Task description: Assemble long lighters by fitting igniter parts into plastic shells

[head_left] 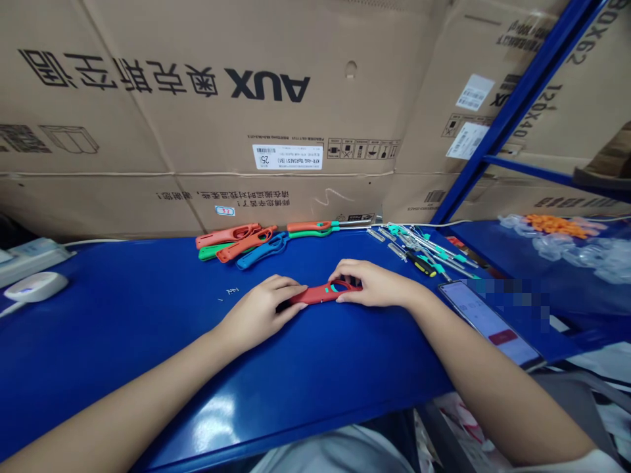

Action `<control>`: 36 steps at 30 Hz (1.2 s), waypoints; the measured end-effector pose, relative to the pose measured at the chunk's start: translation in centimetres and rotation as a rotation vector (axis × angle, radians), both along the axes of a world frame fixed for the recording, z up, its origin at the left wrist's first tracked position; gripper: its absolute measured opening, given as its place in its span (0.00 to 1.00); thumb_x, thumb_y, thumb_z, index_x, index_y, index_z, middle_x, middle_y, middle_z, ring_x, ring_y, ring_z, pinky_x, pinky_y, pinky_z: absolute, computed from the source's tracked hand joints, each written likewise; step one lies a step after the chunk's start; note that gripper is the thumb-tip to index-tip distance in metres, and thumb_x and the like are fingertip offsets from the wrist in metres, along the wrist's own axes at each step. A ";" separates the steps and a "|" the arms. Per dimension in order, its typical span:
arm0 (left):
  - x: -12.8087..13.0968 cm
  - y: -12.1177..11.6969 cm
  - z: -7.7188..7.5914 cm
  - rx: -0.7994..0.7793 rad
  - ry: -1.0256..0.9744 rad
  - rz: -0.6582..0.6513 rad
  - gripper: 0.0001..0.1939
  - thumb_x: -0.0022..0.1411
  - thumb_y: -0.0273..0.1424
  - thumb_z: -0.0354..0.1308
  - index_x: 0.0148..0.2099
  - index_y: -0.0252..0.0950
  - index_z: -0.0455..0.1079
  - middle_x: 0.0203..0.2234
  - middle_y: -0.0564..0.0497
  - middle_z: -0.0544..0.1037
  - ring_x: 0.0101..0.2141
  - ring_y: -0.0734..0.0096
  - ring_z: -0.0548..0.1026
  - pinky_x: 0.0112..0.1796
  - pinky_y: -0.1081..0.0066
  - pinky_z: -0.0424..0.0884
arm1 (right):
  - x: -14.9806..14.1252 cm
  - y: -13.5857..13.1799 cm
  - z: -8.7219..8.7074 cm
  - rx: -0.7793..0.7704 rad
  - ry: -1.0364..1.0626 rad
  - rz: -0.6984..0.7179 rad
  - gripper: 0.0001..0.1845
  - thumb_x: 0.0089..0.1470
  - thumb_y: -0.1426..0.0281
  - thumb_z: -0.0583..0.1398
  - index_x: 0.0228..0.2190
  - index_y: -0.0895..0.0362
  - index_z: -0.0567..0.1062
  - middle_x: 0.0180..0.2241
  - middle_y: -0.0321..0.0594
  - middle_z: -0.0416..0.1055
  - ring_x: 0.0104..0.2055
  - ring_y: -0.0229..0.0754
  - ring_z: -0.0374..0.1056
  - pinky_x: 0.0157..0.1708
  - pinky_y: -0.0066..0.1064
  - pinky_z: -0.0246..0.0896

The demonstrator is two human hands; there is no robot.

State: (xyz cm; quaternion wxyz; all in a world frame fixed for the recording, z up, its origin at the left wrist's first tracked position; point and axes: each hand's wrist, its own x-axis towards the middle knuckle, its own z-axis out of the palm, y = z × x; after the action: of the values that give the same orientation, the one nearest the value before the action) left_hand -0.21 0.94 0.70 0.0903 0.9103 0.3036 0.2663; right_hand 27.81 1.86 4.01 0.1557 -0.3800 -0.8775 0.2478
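A red lighter handle (318, 295) with a teal trigger piece lies level just over the blue table, between my two hands. My left hand (263, 305) grips its left end, thumb in front and fingers behind. Around the looped right end, my right hand (367, 282) closes with thumb and fingers. Behind them lie several orange, green and blue lighter handles (269, 251), one group fitted with a metal tube. Small screws (232, 290) are scattered left of the handle.
Metal lighter tubes (444, 249) with teal parts lie at the back right, beside a yellow-black screwdriver (420, 263). A phone (488, 322) rests near my right forearm. Orange pieces (557, 225) lie among clear plastic parts. A white device (37, 287) is at left; cardboard (197, 131) stands behind.
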 end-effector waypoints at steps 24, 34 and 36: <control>-0.2 -0.3 0.3 -0.028 0.006 0.041 0.13 0.68 0.33 0.58 0.51 0.36 0.76 0.44 0.44 0.80 0.44 0.60 0.77 0.47 0.60 0.75 | 0.0 -0.1 -0.1 0.052 0.009 0.029 0.18 0.57 0.66 0.65 0.49 0.56 0.75 0.46 0.44 0.72 0.45 0.44 0.70 0.47 0.36 0.64; -0.1 -0.1 0.1 -0.033 -0.018 0.013 0.13 0.67 0.32 0.59 0.52 0.38 0.76 0.44 0.44 0.80 0.45 0.60 0.77 0.48 0.59 0.75 | -0.2 -0.5 0.5 0.035 -0.022 -0.007 0.17 0.54 0.68 0.67 0.46 0.57 0.76 0.42 0.42 0.71 0.38 0.41 0.67 0.40 0.33 0.65; -0.1 -0.1 0.1 -0.036 -0.024 0.012 0.13 0.67 0.32 0.59 0.52 0.38 0.76 0.44 0.44 0.81 0.44 0.60 0.77 0.48 0.59 0.75 | -0.2 -0.4 0.3 0.024 -0.019 -0.013 0.17 0.53 0.68 0.67 0.45 0.57 0.76 0.41 0.42 0.71 0.38 0.40 0.67 0.39 0.32 0.65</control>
State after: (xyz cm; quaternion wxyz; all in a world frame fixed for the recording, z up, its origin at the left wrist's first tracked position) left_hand -0.29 0.83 0.78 0.1089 0.9035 0.3127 0.2721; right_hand 27.58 1.45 4.28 0.1535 -0.3859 -0.8794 0.2328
